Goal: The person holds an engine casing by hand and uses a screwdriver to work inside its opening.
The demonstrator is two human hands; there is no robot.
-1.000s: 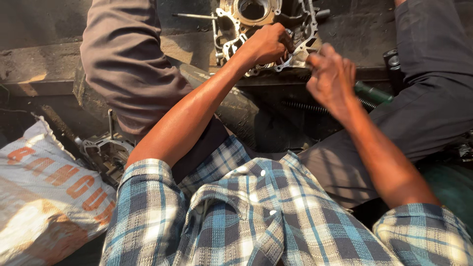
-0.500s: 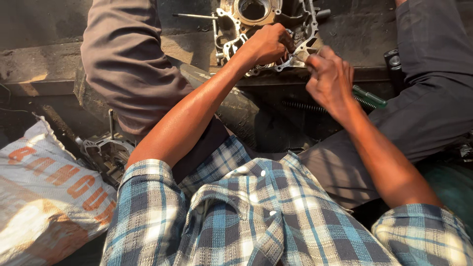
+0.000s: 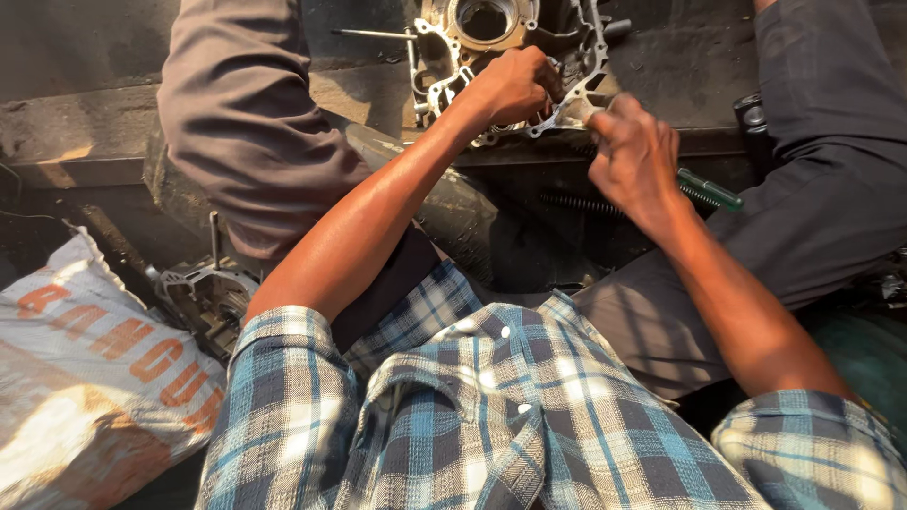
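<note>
A grey metal engine case point(image 3: 453, 42) with round openings lies on the dark bench at the top. My left hand point(image 3: 515, 85) is closed on its lower edge. Just to the right, my right hand point(image 3: 635, 156) grips a tool with a green handle point(image 3: 710, 192), its fingers curled by the case's lower right corner. The tool's working end is hidden behind the hand.
A person's grey-clad leg point(image 3: 241, 123) crosses the upper left, and another dark-clad leg point(image 3: 831, 179) fills the right. A white printed sack point(image 3: 85, 378) lies at lower left beside a second metal casting point(image 3: 203, 288). A coil spring point(image 3: 576, 203) lies under the bench edge.
My right hand has shifted slightly along the case's lower right corner. My left hand stays clamped on the case.
</note>
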